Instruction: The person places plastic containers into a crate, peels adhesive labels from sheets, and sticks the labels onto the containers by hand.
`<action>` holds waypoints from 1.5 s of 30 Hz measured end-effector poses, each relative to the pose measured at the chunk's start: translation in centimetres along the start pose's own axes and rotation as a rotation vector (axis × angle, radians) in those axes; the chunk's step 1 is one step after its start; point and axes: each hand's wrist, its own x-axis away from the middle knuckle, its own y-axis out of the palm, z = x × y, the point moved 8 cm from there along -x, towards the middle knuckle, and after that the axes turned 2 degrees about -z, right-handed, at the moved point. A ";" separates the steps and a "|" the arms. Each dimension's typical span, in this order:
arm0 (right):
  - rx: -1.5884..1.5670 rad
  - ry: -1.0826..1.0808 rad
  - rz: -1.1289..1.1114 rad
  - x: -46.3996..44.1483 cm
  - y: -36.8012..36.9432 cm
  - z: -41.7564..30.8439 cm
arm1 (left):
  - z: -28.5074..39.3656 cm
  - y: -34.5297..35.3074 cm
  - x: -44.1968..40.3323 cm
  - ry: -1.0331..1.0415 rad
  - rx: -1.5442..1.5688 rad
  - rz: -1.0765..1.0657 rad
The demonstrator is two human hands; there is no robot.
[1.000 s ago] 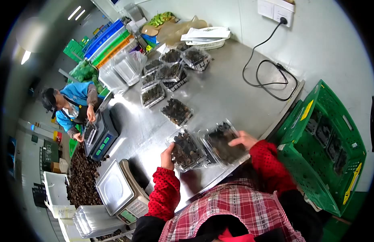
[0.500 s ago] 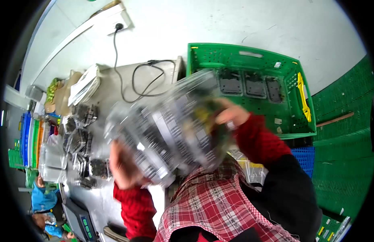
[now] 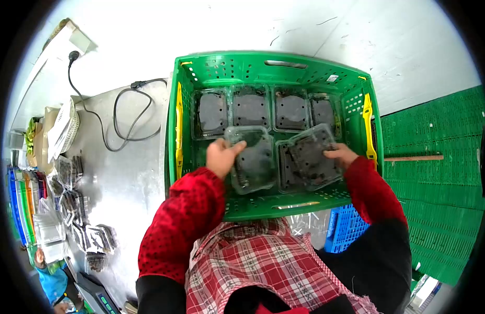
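In the head view, my left hand (image 3: 223,157) grips the left edge of a clear plastic punnet (image 3: 255,161), thumb on top. This punnet has a dark, holed bottom and is inside the green crate (image 3: 292,208). My right hand (image 3: 343,155) pinches the right edge of another clear punnet (image 3: 316,157), which is tilted. That one partly overlaps a further punnet (image 3: 288,172) beneath it, towards its left. Behind them, a row of several dark-bottomed punnets (image 3: 251,108) lines the far side of the crate.
Left of the crate is a metal table (image 3: 122,178) with a black cable (image 3: 117,118) and several filled clear packs (image 3: 80,209). A scale (image 3: 96,293) and a person in blue (image 3: 54,282) are at lower left. A blue crate (image 3: 347,227) stands below; stacked green crates (image 3: 430,199) are right.
The stack of clear punnets held between both hands has come over into the crate and is now apart, one punnet in each hand. My view has shifted right.
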 end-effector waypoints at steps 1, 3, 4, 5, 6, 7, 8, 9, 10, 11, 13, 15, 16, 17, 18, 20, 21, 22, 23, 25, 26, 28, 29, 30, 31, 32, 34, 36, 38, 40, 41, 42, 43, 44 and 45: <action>-0.007 0.014 -0.006 1.4 -0.5 -0.8 | 0.5 -1.8 -0.1 0.113 -0.111 0.021; -0.184 0.060 0.060 3.8 -3.0 -0.9 | 1.7 -5.6 1.1 0.210 -0.106 0.133; -0.185 0.070 0.054 3.9 -4.3 0.4 | 0.9 -7.1 1.2 0.149 -0.144 0.151; -0.239 0.104 0.082 3.5 -5.7 2.4 | 0.2 -8.2 1.3 0.087 -0.178 0.176; -0.286 0.137 0.106 2.7 -7.0 4.1 | -0.4 -7.9 1.1 0.090 -0.273 0.198; -0.270 0.147 0.091 1.3 -7.5 5.3 | -1.9 -7.5 0.4 0.090 -0.367 0.220; -0.073 0.243 0.175 0.0 -8.8 7.2 | -4.6 -7.6 -1.2 -0.007 -0.573 0.223; 0.124 0.331 0.257 -0.9 -10.3 8.6 | -4.3 -7.4 -0.9 -0.116 -0.648 0.251; 0.191 0.280 0.156 -1.7 -10.3 8.5 | -4.5 -7.5 -1.0 -0.125 -0.679 0.257; 0.195 0.282 0.137 -1.8 -10.6 9.2 | -4.9 -7.7 -1.0 -0.132 -0.714 0.261; 0.148 0.268 0.150 -0.3 -10.0 8.3 | -3.7 -7.1 -0.5 -0.044 -0.798 0.283; 0.404 0.311 0.196 -0.8 -10.4 7.9 | -4.4 -5.8 -0.6 -0.030 -0.905 0.197; 0.584 0.256 0.280 -2.3 -12.0 9.0 | -5.4 -5.3 -1.0 -0.092 -0.966 0.087; 0.776 0.193 0.355 -3.4 -12.9 8.7 | -6.5 -4.9 -1.7 -0.090 -1.005 -0.006; 0.911 0.284 0.300 -0.9 -9.0 4.4 | -6.2 -3.8 -1.7 -0.073 -1.134 -0.227; 0.779 -0.043 0.174 -4.4 -13.5 7.6 | -2.6 -2.1 -0.8 -0.008 -1.157 -0.273; 0.819 -0.172 0.124 -3.0 -10.4 4.5 | 0.4 -1.4 0.9 0.172 -1.101 -0.127; 0.856 -0.302 0.076 -1.2 -6.9 0.9 | 3.3 -0.7 3.1 0.355 -1.051 0.016; 0.705 -0.310 0.080 -1.7 -7.8 1.2 | 7.4 -1.9 7.7 0.555 -0.738 0.192; 0.678 -0.010 0.151 -5.5 -12.8 1.2 | 9.7 -4.2 19.2 1.094 -0.373 0.517; 0.706 -0.021 0.128 -5.3 -11.1 0.3 | 8.7 -4.1 22.2 1.172 -0.287 0.425; 1.579 0.034 0.597 -0.8 -8.6 -3.7 | 1.9 -5.2 26.2 1.202 -0.421 0.551; 1.329 -0.297 0.438 -2.9 -3.7 -5.9 | -6.4 -6.2 24.1 0.782 -0.481 0.512; 1.036 -0.577 0.306 -2.8 -0.6 -5.6 | -11.4 -9.8 26.9 0.030 -0.219 0.443; 0.786 -0.716 0.158 -2.0 6.1 -6.6 | -18.1 -10.8 29.3 -0.273 -0.001 0.595; 0.785 -0.742 0.182 -1.1 12.2 -7.4 | -23.5 -11.2 31.6 -0.273 0.227 0.857; 0.834 -0.828 0.052 -1.3 22.4 -9.1 | -33.8 -11.3 32.4 -0.301 0.165 1.209; 0.780 -0.991 -0.081 -0.4 30.0 -11.1 | -32.6 -12.9 31.1 -0.248 0.256 1.221; 0.835 -1.019 -0.146 1.1 33.8 -11.0 | -33.8 -13.3 28.5 -0.192 0.427 1.087; 0.867 -0.986 -0.148 1.4 34.0 -10.4 | -32.6 -12.9 27.0 -0.126 0.645 0.901; 0.866 -0.992 -0.135 1.3 33.5 -10.4 | -30.6 -12.8 27.2 0.023 0.760 0.936; 0.877 -0.938 -0.108 0.7 32.8 -10.1 | -29.2 -12.3 27.8 -0.045 0.903 0.915; 0.883 -0.884 -0.082 0.1 32.1 -9.9 | -28.1 -11.8 28.3 -0.113 1.041 0.890; 0.876 -0.890 -0.099 0.0 32.0 -9.9 | -29.0 -11.6 27.5 0.016 1.168 0.908; 0.857 -0.902 -0.087 0.3 32.3 -10.0 | -29.2 -11.5 27.3 0.018 1.182 0.878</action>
